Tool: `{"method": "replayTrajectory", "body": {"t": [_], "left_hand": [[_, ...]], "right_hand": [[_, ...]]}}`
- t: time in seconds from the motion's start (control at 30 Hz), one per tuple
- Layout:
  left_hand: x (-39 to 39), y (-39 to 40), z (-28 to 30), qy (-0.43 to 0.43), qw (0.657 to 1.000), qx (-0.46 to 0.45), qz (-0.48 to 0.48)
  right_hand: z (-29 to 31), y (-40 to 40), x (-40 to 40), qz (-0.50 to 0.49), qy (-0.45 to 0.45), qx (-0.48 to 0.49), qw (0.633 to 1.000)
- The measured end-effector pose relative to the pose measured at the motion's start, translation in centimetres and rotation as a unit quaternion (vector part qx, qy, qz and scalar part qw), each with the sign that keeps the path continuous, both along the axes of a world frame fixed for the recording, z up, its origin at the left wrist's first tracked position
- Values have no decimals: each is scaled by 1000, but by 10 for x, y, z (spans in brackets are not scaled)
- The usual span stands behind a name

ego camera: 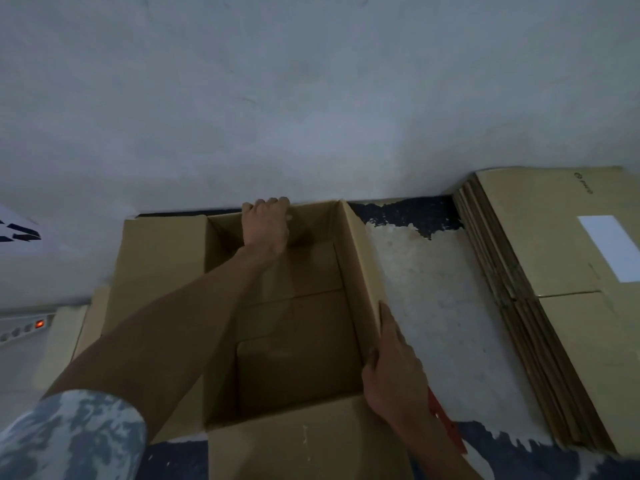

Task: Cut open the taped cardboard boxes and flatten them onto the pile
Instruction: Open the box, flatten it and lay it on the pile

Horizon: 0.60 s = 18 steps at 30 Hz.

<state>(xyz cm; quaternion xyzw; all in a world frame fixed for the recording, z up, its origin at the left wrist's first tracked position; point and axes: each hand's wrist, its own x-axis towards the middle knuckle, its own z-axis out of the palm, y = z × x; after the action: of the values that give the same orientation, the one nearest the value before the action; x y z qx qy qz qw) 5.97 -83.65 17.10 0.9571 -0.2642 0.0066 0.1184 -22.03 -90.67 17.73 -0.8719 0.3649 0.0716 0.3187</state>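
Observation:
An open brown cardboard box (294, 341) stands on the floor against the wall, its top flaps spread out to the left and toward me. My left hand (265, 225) reaches across the box and grips its far wall, fingers curled over the top edge. My right hand (394, 372) holds the box's right wall near the front corner, thumb inside and fingers outside. A red-orange cutter (446, 424) lies on the floor partly hidden under my right wrist. A pile of flattened boxes (540, 289) lies at the right.
A pale wall (311, 98) rises right behind the box. The floor (433, 289) between box and pile is worn white with dark blue patches. A power strip with a lit red switch (40, 323) sits at the left edge.

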Motion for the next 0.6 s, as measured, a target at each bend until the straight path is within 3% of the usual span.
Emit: {"method": "replayTrajectory", "body": {"t": [0.2,0.3,0.37,0.47,0.53,0.6], "left_hand": [[7,0,6,35,999,-13,-17],[0,-4,13,70,997,43,2],[-21,-9,20,87,995,45,18],[-83,-14,40,137,987,-76,46],[-127,-19,53,302,941,-130,78],[-163,-25,50,517,826,-194,112]], "right_hand": [[2,-1,-1,8,-14,-5,1000],[1,-7,-7,13,-32,48,998],[9,-17,-12,-47,-81,125,988],[11,-43,-17,-185,-151,174,955],[9,-58,-18,-245,-126,214,937],[8,-64,-21,-267,-89,284,917]]}}
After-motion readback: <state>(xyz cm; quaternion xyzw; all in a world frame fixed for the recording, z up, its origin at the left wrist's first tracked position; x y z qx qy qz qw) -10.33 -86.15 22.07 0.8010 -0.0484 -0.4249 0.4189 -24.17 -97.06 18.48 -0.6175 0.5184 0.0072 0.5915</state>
